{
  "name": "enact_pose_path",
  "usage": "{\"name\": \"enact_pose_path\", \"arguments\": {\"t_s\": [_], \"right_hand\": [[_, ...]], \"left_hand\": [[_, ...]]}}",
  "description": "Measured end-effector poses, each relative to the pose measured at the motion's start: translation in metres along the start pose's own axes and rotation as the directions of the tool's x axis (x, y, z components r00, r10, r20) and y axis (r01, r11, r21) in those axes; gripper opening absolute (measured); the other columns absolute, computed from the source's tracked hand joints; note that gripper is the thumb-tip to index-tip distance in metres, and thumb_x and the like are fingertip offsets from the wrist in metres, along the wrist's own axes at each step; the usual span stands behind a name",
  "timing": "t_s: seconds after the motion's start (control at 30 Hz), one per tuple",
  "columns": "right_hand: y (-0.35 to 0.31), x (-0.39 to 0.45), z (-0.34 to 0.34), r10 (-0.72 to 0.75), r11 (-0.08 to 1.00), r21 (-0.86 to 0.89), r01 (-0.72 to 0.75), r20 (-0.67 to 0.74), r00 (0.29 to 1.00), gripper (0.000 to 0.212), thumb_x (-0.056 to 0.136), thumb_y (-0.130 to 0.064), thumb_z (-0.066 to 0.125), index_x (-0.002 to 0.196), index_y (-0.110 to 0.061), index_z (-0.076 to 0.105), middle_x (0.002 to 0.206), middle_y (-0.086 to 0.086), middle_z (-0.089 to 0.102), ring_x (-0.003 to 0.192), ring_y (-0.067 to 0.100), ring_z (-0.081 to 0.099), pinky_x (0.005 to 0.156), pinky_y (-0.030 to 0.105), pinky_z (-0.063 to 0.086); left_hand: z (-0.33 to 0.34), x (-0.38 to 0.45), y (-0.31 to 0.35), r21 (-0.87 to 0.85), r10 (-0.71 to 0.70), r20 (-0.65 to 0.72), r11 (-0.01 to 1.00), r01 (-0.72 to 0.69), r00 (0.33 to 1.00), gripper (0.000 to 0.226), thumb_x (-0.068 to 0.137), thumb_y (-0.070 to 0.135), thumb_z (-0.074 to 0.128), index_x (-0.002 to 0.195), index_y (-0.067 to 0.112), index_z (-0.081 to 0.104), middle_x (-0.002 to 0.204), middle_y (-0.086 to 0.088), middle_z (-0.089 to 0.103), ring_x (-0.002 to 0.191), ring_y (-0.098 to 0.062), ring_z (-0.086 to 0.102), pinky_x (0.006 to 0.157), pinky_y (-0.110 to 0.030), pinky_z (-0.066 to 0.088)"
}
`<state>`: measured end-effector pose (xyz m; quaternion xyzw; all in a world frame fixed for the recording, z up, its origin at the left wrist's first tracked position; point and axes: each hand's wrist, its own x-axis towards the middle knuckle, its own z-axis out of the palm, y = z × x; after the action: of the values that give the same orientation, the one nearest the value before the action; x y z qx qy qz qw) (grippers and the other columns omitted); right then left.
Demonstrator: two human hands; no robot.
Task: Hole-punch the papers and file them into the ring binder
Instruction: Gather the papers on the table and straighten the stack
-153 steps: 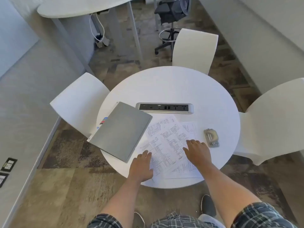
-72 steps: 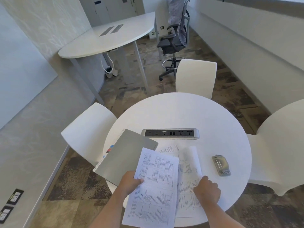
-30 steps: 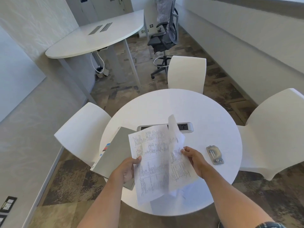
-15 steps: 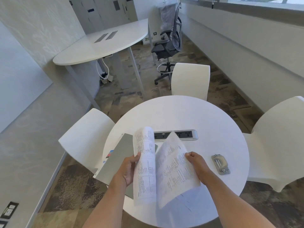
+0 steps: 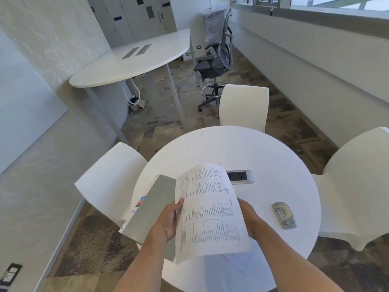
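Office, prob. a small meeting rm. Round white table w/ a built-in power/data socket strip in its top, three matching white chairs around it. Second, longer white desk against the wall, w/ cable flaps in the top and a cord hanging below. Black mesh swivel chair w/ foot ring beyond. Grey lockers at far end, patterned carpet tiles, floor sockets, window strip along one side.
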<state>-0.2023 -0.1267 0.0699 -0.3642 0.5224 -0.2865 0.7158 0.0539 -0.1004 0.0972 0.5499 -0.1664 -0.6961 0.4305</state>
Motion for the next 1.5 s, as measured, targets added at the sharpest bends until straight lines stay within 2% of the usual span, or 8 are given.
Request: {"name": "enact_pose_path", "arguments": {"t_s": [0.27, 0.4, 0.53, 0.63, 0.77, 1.0, 1.2, 1.5], "right_hand": [[-0.029, -0.029, 0.012, -0.061, 0.986, 0.161, 0.052, 0.052, 0.997, 0.036, 0.105, -0.005, 0.041, 0.077, -0.010, 0.063, 0.051, -0.002, 0.066, 0.042, 0.007, 0.062, 0.041, 0.016, 0.048], [-0.014, -0.018, 0.005, -0.090, 0.960, 0.275, 0.051, 0.134, 0.987, 0.022, 0.101, -0.006, 0.046, 0.096, 0.001, 0.067, 0.073, 0.012, 0.071, 0.056, 0.021, 0.069, 0.050, 0.028, 0.055], [-0.003, -0.001, -0.002, -0.096, 0.947, 0.319, 0.032, 0.187, 0.978, 0.026, 0.091, -0.017, 0.066, 0.114, -0.004, 0.062, 0.105, 0.024, 0.064, 0.079, 0.036, 0.067, 0.070, 0.040, 0.057], [0.008, 0.008, -0.008, -0.080, 0.971, 0.237, 0.035, 0.181, 0.980, 0.017, 0.092, -0.014, 0.064, 0.101, 0.000, 0.063, 0.107, 0.024, 0.068, 0.085, 0.035, 0.069, 0.074, 0.039, 0.057], [0.015, 0.005, -0.009, -0.012, 0.999, -0.036, 0.019, 0.199, 0.980, 0.045, 0.084, -0.016, 0.052, 0.125, -0.002, 0.066, 0.118, 0.016, 0.075, 0.106, 0.035, 0.073, 0.079, 0.038, 0.059], [0.035, 0.023, -0.027, 0.050, 0.964, -0.263, -0.038, 0.038, 0.998, 0.041, 0.094, -0.039, 0.063, 0.106, 0.000, 0.070, 0.106, 0.008, 0.078, 0.093, 0.024, 0.076, 0.090, 0.044, 0.059], [0.068, 0.028, -0.044, -0.152, 0.472, -0.847, -0.243, -0.350, 0.924, 0.048, 0.086, -0.050, 0.068, 0.124, -0.026, 0.052, 0.131, -0.005, 0.050, 0.104, 0.016, 0.067, 0.080, 0.032, 0.048], [0.091, 0.024, -0.053, -0.144, 0.301, -0.862, -0.408, -0.464, 0.874, 0.058, 0.081, -0.037, 0.071, 0.124, -0.016, 0.038, 0.126, 0.004, 0.041, 0.098, 0.017, 0.072, 0.059, 0.028, 0.041]], "left_hand": [[-0.014, 0.002, -0.009, 0.199, -0.206, -0.073, 0.956, 0.217, 0.976, 0.034, 0.097, 0.033, 0.058, 0.122, 0.011, 0.065, 0.119, -0.017, 0.069, 0.099, -0.034, 0.068, 0.084, -0.048, 0.056], [-0.018, 0.005, -0.008, 0.226, -0.243, -0.090, 0.939, 0.258, 0.966, 0.027, 0.097, 0.029, 0.059, 0.116, 0.011, 0.065, 0.114, -0.018, 0.069, 0.099, -0.035, 0.067, 0.091, -0.055, 0.051], [-0.016, 0.009, -0.008, 0.158, -0.153, -0.186, 0.970, 0.183, 0.971, 0.024, 0.097, 0.018, 0.062, 0.114, 0.002, 0.064, 0.101, -0.018, 0.075, 0.084, -0.033, 0.071, 0.075, -0.044, 0.058], [-0.018, 0.013, -0.007, 0.193, -0.061, -0.300, 0.973, 0.124, 0.952, 0.015, 0.098, 0.009, 0.059, 0.108, -0.002, 0.063, 0.091, -0.017, 0.077, 0.081, -0.034, 0.071, 0.072, -0.043, 0.058], [-0.024, 0.016, -0.006, 0.246, -0.026, -0.339, 0.962, 0.115, 0.941, 0.027, 0.095, -0.002, 0.058, 0.122, -0.002, 0.057, 0.108, -0.022, 0.074, 0.096, -0.040, 0.072, 0.083, -0.055, 0.058], [-0.023, 0.013, -0.007, 0.304, 0.098, -0.437, 0.952, 0.044, 0.894, 0.041, 0.089, -0.009, 0.063, 0.120, 0.015, 0.050, 0.114, -0.015, 0.069, 0.096, -0.038, 0.071, 0.080, -0.059, 0.059], [-0.025, 0.015, -0.005, 0.368, 0.167, -0.412, 0.930, -0.005, 0.896, 0.045, 0.083, -0.009, 0.067, 0.112, 0.023, 0.055, 0.115, -0.015, 0.070, 0.100, -0.039, 0.069, 0.089, -0.061, 0.055], [-0.026, 0.010, 0.002, 0.391, 0.152, -0.314, 0.920, -0.018, 0.937, 0.059, 0.085, -0.011, 0.067, 0.128, 0.022, 0.046, 0.105, -0.015, 0.075, 0.096, -0.035, 0.071, 0.082, -0.049, 0.058]]}}
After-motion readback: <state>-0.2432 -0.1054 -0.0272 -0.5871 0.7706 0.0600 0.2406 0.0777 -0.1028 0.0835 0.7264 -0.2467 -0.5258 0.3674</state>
